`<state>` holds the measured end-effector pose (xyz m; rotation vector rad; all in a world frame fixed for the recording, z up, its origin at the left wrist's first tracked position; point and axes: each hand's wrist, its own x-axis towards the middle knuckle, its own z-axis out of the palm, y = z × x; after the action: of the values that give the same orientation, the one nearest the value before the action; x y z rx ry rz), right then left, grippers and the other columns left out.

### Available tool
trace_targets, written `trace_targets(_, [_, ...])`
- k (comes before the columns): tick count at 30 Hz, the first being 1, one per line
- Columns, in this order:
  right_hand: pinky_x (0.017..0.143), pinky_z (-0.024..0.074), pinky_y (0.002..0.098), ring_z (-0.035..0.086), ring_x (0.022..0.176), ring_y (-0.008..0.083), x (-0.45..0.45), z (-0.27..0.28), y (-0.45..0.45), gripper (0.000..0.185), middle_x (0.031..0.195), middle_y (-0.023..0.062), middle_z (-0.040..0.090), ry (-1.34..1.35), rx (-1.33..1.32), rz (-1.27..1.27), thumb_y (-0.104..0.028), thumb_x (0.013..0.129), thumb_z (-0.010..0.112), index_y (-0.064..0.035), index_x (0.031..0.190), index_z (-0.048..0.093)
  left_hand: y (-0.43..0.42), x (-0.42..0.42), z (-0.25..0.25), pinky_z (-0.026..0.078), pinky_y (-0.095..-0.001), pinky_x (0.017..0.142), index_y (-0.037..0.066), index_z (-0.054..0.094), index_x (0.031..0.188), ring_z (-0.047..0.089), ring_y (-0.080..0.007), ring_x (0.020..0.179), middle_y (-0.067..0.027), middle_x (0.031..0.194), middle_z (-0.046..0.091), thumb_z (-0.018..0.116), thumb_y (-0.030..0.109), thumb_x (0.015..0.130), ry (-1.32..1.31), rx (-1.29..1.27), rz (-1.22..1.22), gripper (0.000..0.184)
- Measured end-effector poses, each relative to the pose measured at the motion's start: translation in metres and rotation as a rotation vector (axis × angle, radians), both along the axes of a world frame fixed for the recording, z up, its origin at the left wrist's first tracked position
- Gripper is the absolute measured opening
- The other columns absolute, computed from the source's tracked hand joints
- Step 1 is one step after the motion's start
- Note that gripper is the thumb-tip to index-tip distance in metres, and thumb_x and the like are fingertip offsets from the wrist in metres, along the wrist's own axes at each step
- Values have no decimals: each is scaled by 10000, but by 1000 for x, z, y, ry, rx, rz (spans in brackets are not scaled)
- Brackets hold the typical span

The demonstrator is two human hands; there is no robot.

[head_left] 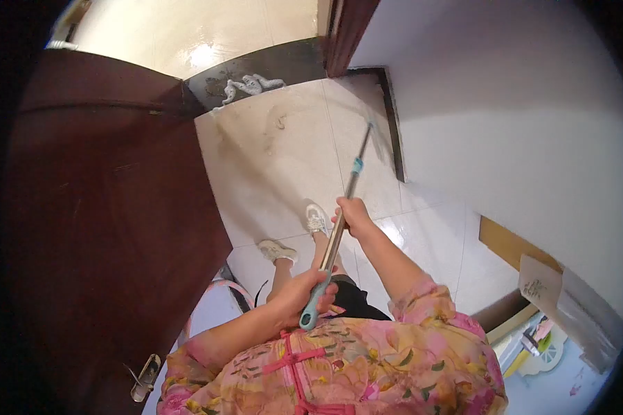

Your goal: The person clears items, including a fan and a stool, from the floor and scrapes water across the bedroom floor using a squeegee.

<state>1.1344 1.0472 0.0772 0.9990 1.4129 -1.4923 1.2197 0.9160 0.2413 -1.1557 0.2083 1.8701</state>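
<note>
A long metal pole (336, 235) with a light-blue handle end and a blue collar slants up across the middle of the view. Near its lower end, my left hand (303, 294) is wrapped round it, just above the blue handle. Higher up, my right hand (354, 214) grips the shaft below the collar. Grey mop strands (253, 85) lie on the dark threshold (218, 77) at the top. How they connect to the pole, if at all, cannot be made out. Faint smudges mark the pale tiled floor (291, 152) below them.
At the left stands a dark red-brown door (111, 207). A white wall (512, 117) with dark skirting is on the right. My shoes (316, 218) are on the tiles. Boxes and a plastic-wrapped item (578, 318) lie at the lower right. Beyond the threshold the floor shines.
</note>
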Motion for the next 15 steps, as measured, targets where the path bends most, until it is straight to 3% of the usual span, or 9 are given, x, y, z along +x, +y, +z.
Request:
trace_targets(3, [392, 427, 309, 504, 455, 200, -7, -26, 2, 171, 547, 76, 457, 29, -1, -105, -148, 715, 465, 19, 720, 429, -18, -8, -29, 312, -151, 317, 72, 401, 1026, 362, -57, 467, -40, 651, 400, 372, 185, 806, -9, 73, 50, 249])
trace_targets(4, [396, 432, 310, 506, 460, 209, -17, -44, 1, 161, 543, 78, 457, 38, 7, -108, -150, 717, 456, 8, 705, 428, -20, -15, -50, 314, -156, 305, 52, 421, 1019, 381, -60, 476, -40, 648, 401, 380, 186, 810, -141, 29, 84, 252])
trace_targets(5, [402, 435, 318, 508, 465, 214, -34, -44, -9, 151, 538, 80, 454, -11, 46, -28, -149, 718, 447, -1, 698, 427, -25, -25, -55, 323, -147, 315, 12, 396, 1041, 370, -56, 472, -45, 662, 401, 388, 168, 808, -74, 116, 239, 280])
trace_targets(7, [396, 438, 327, 511, 464, 220, -41, -53, -30, 141, 539, 90, 455, -20, 2, -64, -139, 716, 439, 0, 698, 424, -39, -39, -45, 315, -146, 326, -26, 400, 933, 358, -60, 455, -39, 639, 393, 392, 163, 804, -199, 142, 409, 229])
trace_targets(15, [391, 441, 367, 527, 483, 252, -3, -52, -127, 171, 632, 132, 480, -44, -40, 39, -136, 720, 428, 21, 786, 411, -113, -1, -12, 296, -130, 328, -51, 380, 970, 346, -47, 472, -51, 667, 377, 384, 115, 800, -144, -75, 383, 238])
